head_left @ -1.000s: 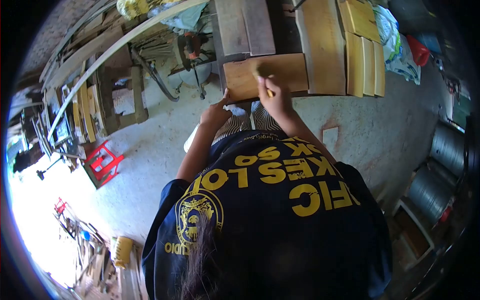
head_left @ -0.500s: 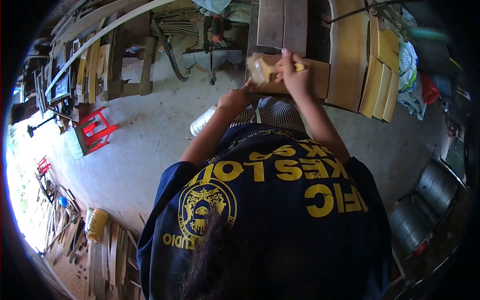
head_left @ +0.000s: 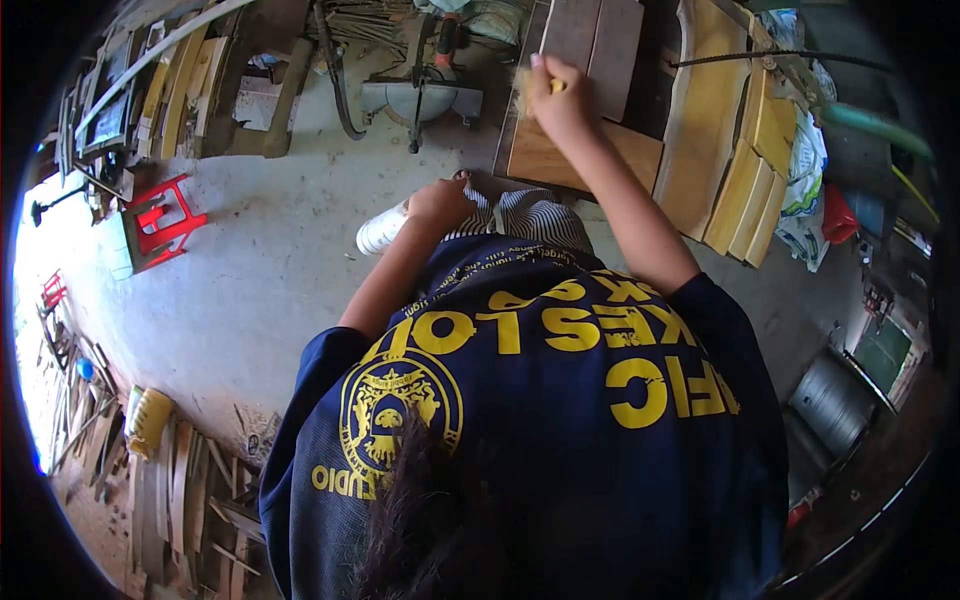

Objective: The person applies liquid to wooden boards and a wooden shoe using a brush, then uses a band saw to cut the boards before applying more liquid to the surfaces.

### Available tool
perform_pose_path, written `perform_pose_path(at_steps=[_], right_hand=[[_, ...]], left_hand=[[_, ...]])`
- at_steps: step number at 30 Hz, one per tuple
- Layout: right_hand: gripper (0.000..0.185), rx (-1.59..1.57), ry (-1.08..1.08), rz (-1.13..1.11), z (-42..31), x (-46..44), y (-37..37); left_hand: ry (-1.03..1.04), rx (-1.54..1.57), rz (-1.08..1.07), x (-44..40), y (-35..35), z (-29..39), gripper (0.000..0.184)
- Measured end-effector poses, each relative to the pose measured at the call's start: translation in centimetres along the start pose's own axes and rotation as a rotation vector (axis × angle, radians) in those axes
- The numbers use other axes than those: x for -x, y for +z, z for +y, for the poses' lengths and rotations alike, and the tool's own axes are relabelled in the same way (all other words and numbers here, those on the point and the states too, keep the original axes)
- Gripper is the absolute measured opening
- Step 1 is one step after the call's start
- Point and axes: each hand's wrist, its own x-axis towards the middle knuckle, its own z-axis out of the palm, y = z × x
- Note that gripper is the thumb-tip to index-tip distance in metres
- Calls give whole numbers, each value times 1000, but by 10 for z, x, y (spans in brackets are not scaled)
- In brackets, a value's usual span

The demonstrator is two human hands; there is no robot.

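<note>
My right hand [head_left: 562,95] is closed round a paintbrush [head_left: 526,92] with a yellow handle. Its pale bristles are blurred, over the left edge of the wood on the bench. Below it lies a smooth brown board [head_left: 545,152], crosswise at the near end of two darker planks [head_left: 612,60]. My left hand [head_left: 440,205] is by my lap, fingers curled in and mostly hidden; what they hold, if anything, I cannot make out. Beside that wrist shows a white rounded object [head_left: 380,230], partly covered by the forearm.
Yellowish boards [head_left: 745,190] lie right of the brown one. A mitre saw [head_left: 420,100] stands on the floor ahead to the left. A red stool [head_left: 165,222] and stacked timber [head_left: 175,100] are at left; scrap wood [head_left: 170,500] lies lower left, a metal drum [head_left: 832,395] at right.
My right hand has moved up and left with the brush, away from the near side of the brown board. My left hand has drawn back from the board's near edge. The view has shifted slightly.
</note>
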Motion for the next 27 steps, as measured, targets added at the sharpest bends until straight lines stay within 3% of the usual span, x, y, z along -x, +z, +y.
perform_pose_path(at_steps=[1, 3, 5, 7, 9, 10, 11, 14, 18, 21, 24, 27], right_hand=[[28, 25, -135, 13, -6, 4, 5], [31, -43, 63, -98, -10, -4, 14], [32, -272, 464, -267, -38, -25, -9], [34, -187, 347, -219, -41, -30, -11], [32, -109, -20, 16, -16, -24, 6], [31, -191, -34, 14, -13, -16, 11], [34, -220, 24, -86, -10, -4, 11], [35, -149, -36, -118, 7, 11, 14], [38, -410, 181, -73, -9, 11, -21], [41, -410, 218, -7, -11, 10, -45], [40, -417, 236, -12, -14, 16, -56], [35, -412, 181, -64, -17, 25, -47]], left_hand=[[6, -13, -8, 1, 2, -2, 53], [-8, 4, 3, 1, 6, -6, 50], [-20, 15, 9, 1, 11, -12, 46], [-24, 76, 36, 1, 14, -17, 45], [-5, 40, 16, 4, 14, -14, 44], [15, -8, -2, 5, 13, -12, 43], [15, 2, 0, 3, 15, -9, 43], [240, -189, -103, -2, 21, 11, 36], [453, -333, -64, -17, 46, 37, 34], [370, -131, 116, -11, 37, 49, 38], [242, -53, 146, -7, 22, 65, 44], [267, -79, 99, -12, 28, 67, 51]])
